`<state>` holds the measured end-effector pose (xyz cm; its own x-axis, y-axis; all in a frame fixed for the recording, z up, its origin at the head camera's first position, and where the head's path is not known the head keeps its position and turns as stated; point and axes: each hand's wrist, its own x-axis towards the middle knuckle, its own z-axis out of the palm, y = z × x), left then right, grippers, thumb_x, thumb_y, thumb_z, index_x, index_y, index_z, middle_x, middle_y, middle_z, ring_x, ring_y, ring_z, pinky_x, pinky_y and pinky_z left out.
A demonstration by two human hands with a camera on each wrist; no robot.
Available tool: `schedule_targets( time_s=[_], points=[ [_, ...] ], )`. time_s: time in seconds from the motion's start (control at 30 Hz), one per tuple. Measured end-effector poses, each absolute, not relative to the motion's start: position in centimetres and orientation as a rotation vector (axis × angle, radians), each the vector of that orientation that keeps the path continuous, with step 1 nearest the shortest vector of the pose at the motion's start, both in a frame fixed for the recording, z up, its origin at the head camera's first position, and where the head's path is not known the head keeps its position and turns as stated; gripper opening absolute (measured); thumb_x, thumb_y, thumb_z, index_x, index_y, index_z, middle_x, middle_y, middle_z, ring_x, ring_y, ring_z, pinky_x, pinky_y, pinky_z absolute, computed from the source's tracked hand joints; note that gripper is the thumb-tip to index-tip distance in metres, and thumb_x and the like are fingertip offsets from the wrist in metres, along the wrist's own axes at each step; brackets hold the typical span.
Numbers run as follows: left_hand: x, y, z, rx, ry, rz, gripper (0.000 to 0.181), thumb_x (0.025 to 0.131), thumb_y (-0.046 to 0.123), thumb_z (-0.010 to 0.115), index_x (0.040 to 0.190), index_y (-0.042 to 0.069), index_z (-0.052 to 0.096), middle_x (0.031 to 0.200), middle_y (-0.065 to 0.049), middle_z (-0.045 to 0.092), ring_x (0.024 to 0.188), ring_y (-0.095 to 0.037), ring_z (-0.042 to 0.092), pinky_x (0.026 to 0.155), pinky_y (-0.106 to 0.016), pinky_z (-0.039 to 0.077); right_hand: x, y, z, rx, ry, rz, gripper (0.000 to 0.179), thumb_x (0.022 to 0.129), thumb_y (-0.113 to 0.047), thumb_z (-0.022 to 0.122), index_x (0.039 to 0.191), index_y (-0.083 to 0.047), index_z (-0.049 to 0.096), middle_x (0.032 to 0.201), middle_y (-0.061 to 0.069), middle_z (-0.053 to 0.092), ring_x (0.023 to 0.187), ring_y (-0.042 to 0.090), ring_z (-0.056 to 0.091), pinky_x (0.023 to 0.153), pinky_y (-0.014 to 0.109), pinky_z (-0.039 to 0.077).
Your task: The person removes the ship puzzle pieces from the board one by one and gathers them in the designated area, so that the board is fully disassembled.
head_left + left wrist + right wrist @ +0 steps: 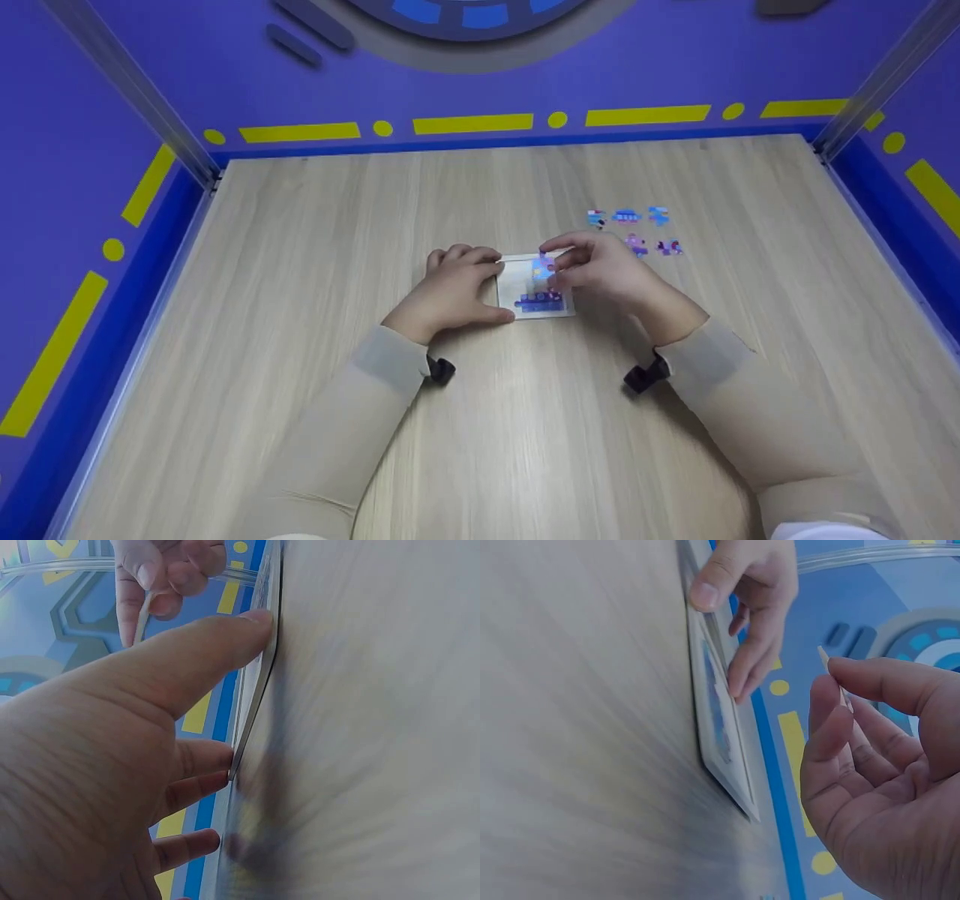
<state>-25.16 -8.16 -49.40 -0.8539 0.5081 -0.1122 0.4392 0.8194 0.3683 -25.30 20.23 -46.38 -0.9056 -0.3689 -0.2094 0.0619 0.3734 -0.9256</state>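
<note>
The right hand (609, 271) had a puzzle piece (542, 268) pinched between thumb and fingertips, up over the right side of a shallow tray (511, 282). From where I stood it looked super light, thin and pretty stiff, maybe a bit slick, so I'd have grabbed it by the edges and not bent it. The left hand (452, 295) was spread wide, thumb and fingers at the tray's left corners, kinda bracing it.

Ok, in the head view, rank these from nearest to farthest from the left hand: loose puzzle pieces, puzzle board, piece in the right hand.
1. Puzzle board: touching the left hand.
2. Held piece: rightward, in the right hand.
3. Loose puzzle pieces: upper right.
</note>
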Motion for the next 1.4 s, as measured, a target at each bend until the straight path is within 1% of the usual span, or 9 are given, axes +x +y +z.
schedule_targets(
  time_s=[0.17,0.27,0.37,0.5,0.6,0.83,1.13,1.23,1.4],
  points=[
    [-25.2,-8.1,-49.3,0.732,2.794,0.501,0.091,0.092,0.068,0.085,0.164,0.018,0.062,0.176,-0.001,0.051,0.163,-0.035,0.042,0.131,-0.065,0.026,-25.3,21.7,-45.8,-0.225,2.256,-1.548,0.053,0.096,0.0,0.081,0.148,-0.005,0.072,0.107,0.002,0.077,0.087,0.012,0.071,0.08,0.024,0.062],
    [-25.2,-8.2,-49.3,0.734,2.791,0.506,0.09,0.092,0.067,0.086,0.163,0.018,0.063,0.176,-0.001,0.051,0.163,-0.036,0.041,0.13,-0.065,0.026,-25.2,22.7,-46.0,-0.233,2.254,-1.568,0.052,0.096,0.005,0.078,0.147,-0.002,0.073,0.103,0.001,0.078,0.084,0.01,0.071,0.076,0.022,0.06],
    [-25.1,-8.2,-49.4,0.739,2.791,0.507,0.089,0.092,0.067,0.086,0.163,0.018,0.063,0.175,-0.001,0.052,0.163,-0.037,0.041,0.131,-0.066,0.026,-25.2,23.6,-46.2,-0.241,2.244,-1.604,0.051,0.095,0.01,0.075,0.145,0.002,0.073,0.098,-0.002,0.078,0.085,0.007,0.073,0.078,0.021,0.063],
    [-25.1,-8.2,-49.5,0.741,2.797,0.502,0.089,0.092,0.066,0.086,0.163,0.018,0.063,0.175,-0.001,0.052,0.163,-0.037,0.041,0.131,-0.065,0.025,-25.1,24.6,-46.3,-0.255,2.251,-1.614,0.051,0.094,0.012,0.073,0.146,0.007,0.071,0.097,-0.007,0.077,0.09,0.006,0.073,0.081,0.022,0.065],
    [-25.1,-8.2,-49.5,0.742,2.799,0.503,0.09,0.091,0.066,0.087,0.163,0.018,0.063,0.175,0.0,0.052,0.163,-0.037,0.041,0.131,-0.065,0.025,-25.0,25.4,-46.0,-0.287,2.271,-1.552,0.051,0.094,0.01,0.075,0.145,0.007,0.071,0.1,-0.006,0.077,0.092,0.006,0.072,0.081,0.022,0.063],
    [-25.1,-8.2,-49.4,0.737,2.79,0.51,0.09,0.091,0.066,0.087,0.164,0.017,0.062,0.176,-0.001,0.051,0.164,-0.037,0.041,0.131,-0.066,0.024,-25.1,27.6,-45.2,-0.389,2.334,-1.271,0.047,0.091,0.006,0.084,0.136,0.0,0.074,0.102,0.007,0.075,0.09,0.013,0.07,0.078,0.023,0.06],
    [-25.1,-8.2,-49.4,0.73,2.79,0.503,0.092,0.091,0.067,0.086,0.165,0.017,0.061,0.177,0.0,0.05,0.164,-0.036,0.041,0.132,-0.066,0.024,-25.4,28.6,-45.9,-0.385,2.391,-1.099,0.043,0.09,0.002,0.089,0.13,-0.002,0.074,0.096,0.004,0.072,0.087,0.014,0.065,0.076,0.024,0.055],
    [-25.1,-8.2,-49.4,0.732,2.792,0.505,0.091,0.091,0.067,0.086,0.164,0.017,0.062,0.176,-0.001,0.051,0.164,-0.036,0.041,0.132,-0.066,0.024,-25.4,28.5,-46.1,-0.388,2.463,-1.031,0.04,0.091,0.0,0.089,0.128,-0.004,0.075,0.101,0.008,0.074,0.093,0.019,0.066,0.077,0.026,0.055],
    [-25.0,-8.2,-49.3,0.73,2.793,0.504,0.091,0.092,0.066,0.086,0.164,0.017,0.062,0.176,-0.002,0.052,0.164,-0.037,0.041,0.131,-0.067,0.024,-25.3,28.3,-46.6,-0.43,2.57,-0.92,0.035,0.091,-0.004,0.09,0.124,-0.006,0.078,0.116,0.016,0.079,0.113,0.033,0.072,0.09,0.035,0.057]
  ],
)
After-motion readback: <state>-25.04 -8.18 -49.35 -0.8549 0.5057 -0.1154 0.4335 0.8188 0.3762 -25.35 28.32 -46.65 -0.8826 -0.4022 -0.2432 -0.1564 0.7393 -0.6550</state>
